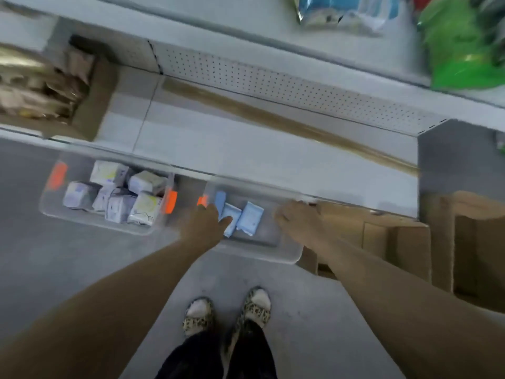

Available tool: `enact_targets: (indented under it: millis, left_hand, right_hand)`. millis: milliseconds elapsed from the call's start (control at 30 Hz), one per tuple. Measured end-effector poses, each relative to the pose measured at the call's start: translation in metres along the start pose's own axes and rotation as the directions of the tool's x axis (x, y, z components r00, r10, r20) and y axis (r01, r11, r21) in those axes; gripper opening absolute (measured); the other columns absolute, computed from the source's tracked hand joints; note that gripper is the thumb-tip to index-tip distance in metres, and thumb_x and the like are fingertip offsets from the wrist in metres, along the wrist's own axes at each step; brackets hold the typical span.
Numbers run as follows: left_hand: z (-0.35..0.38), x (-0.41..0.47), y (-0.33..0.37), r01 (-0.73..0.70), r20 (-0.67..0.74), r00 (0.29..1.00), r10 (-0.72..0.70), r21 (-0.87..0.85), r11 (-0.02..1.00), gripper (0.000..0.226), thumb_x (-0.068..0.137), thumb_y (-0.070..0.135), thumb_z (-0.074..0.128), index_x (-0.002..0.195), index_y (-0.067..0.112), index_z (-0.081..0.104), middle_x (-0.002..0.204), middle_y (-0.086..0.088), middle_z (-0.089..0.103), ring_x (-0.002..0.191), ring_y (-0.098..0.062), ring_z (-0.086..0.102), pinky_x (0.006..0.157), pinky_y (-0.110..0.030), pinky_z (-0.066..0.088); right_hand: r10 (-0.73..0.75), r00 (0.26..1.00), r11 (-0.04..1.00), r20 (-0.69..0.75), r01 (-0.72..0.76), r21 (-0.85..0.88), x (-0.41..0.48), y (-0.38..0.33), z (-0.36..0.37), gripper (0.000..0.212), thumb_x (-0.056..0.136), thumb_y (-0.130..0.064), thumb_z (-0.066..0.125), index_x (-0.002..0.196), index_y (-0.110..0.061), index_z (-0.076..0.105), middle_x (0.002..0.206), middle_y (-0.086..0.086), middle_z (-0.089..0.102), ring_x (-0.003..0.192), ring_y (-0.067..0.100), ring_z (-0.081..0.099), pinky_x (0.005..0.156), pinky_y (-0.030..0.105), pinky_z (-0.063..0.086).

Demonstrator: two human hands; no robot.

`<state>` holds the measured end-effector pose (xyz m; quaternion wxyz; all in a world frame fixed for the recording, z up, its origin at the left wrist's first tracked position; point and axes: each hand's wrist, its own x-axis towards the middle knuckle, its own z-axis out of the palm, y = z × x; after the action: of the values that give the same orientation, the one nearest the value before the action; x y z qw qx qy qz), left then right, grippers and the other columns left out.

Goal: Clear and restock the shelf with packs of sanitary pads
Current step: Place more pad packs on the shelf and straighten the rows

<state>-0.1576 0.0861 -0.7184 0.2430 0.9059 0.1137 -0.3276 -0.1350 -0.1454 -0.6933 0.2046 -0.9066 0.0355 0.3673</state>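
The grey shelf (246,149) in front of me has a bare board. On the floor below it stand two clear bins. The left bin (52,212) holds several white and purple pad packs (120,206). The right bin (289,255) holds three light blue pad packs (250,217). My left hand (203,224) is at that bin's left wall, thumb inside and touching a blue pack, fingers outside by the orange latch (202,200). My right hand (296,217) curls over the bin's right rim. The picture is blurred.
A cardboard box (90,105) of brownish goods sits on the shelf at the left. Brown cartons (410,242) stand on the floor at the right. Blue (341,9) and green (459,50) bags lie on the upper shelf. My feet (226,310) are on the grey floor.
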Motion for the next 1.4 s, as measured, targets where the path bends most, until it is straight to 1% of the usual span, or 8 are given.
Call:
enact_targets:
  millis: [267,433,667,833,1000,1133,1300,1400]
  left_hand:
    - [0.147,0.127,-0.066,0.098,0.057,0.994,-0.091,-0.135,0.986,0.052,0.099,0.045,0.053,0.123,-0.001,0.057,0.123,-0.026,0.058,0.118,-0.038,0.053,0.093,-0.037,0.039]
    - [0.212,0.202,-0.084,0.099,0.039,0.995,-0.093,-0.217,0.971,0.052,0.101,0.045,0.05,0.105,-0.004,0.064,0.11,-0.027,0.065,0.105,-0.038,0.06,0.081,-0.035,0.039]
    - [0.258,0.26,-0.099,0.041,-0.048,0.998,-0.05,-0.174,0.984,0.049,0.101,0.036,0.055,0.129,-0.004,0.058,0.132,-0.029,0.055,0.124,-0.042,0.049,0.106,-0.044,0.036]
    - [0.287,0.28,-0.099,0.135,-0.051,0.987,-0.153,-0.258,0.957,0.071,0.093,0.049,0.062,0.14,0.0,0.04,0.144,-0.021,0.043,0.135,-0.037,0.04,0.112,-0.045,0.032]
    - [0.294,0.293,-0.106,0.144,-0.09,0.982,-0.167,-0.219,0.965,0.074,0.089,0.051,0.066,0.139,0.002,0.04,0.141,-0.017,0.046,0.132,-0.035,0.043,0.108,-0.044,0.036]
    - [0.295,0.299,-0.113,0.211,0.002,0.977,-0.215,-0.202,0.956,0.078,0.086,0.059,0.066,0.136,0.003,0.044,0.138,-0.016,0.053,0.128,-0.035,0.05,0.107,-0.046,0.041]
    - [0.304,0.306,-0.128,0.324,0.104,0.946,-0.307,-0.277,0.904,0.095,0.066,0.077,0.068,0.132,0.01,0.057,0.129,-0.012,0.062,0.121,-0.035,0.056,0.104,-0.047,0.045]
    - [0.304,0.304,-0.128,0.374,0.18,0.927,-0.328,-0.431,0.821,0.095,0.064,0.064,0.084,0.134,0.007,0.057,0.132,-0.006,0.061,0.122,-0.03,0.057,0.104,-0.041,0.047]
  right_hand:
    - [0.088,0.995,0.995,0.049,-0.091,0.049,0.147,0.075,0.117,0.046,0.1,-0.039,0.057,0.134,-0.008,0.057,0.137,0.009,0.057,0.13,0.029,0.051,0.108,0.035,0.038]
    - [0.103,0.994,0.992,0.026,-0.104,0.065,0.232,0.109,0.176,0.054,0.096,-0.046,0.061,0.137,-0.01,0.056,0.139,0.011,0.057,0.128,0.026,0.052,0.104,0.029,0.036]
    - [0.094,0.995,0.986,-0.034,-0.089,0.143,0.313,0.13,0.227,0.064,0.091,-0.043,0.071,0.142,-0.011,0.05,0.145,0.01,0.052,0.133,0.025,0.048,0.108,0.03,0.035]
    - [0.107,0.994,0.967,0.004,-0.105,0.23,0.343,0.139,0.252,0.088,0.086,-0.046,0.075,0.156,-0.017,0.03,0.158,0.006,0.036,0.143,0.024,0.038,0.114,0.032,0.032]
    - [0.189,0.982,0.936,-0.012,-0.176,0.306,0.344,0.151,0.278,0.091,0.073,-0.045,0.087,0.148,-0.019,0.043,0.142,0.01,0.049,0.129,0.027,0.051,0.108,0.037,0.044]
    - [0.228,0.974,0.877,0.014,-0.212,0.432,0.334,0.168,0.289,0.053,0.066,-0.042,0.092,0.109,-0.02,0.07,0.109,0.001,0.07,0.098,0.019,0.069,0.087,0.04,0.058]
    - [0.276,0.96,0.792,0.048,-0.255,0.555,0.323,0.176,0.286,0.06,0.073,-0.038,0.089,0.117,-0.009,0.06,0.112,0.006,0.066,0.097,0.019,0.067,0.07,0.028,0.052]
    - [0.257,0.966,0.792,0.04,-0.234,0.564,0.317,0.178,0.281,0.058,0.077,-0.032,0.087,0.119,-0.009,0.054,0.112,0.002,0.057,0.098,0.017,0.062,0.069,0.026,0.048]
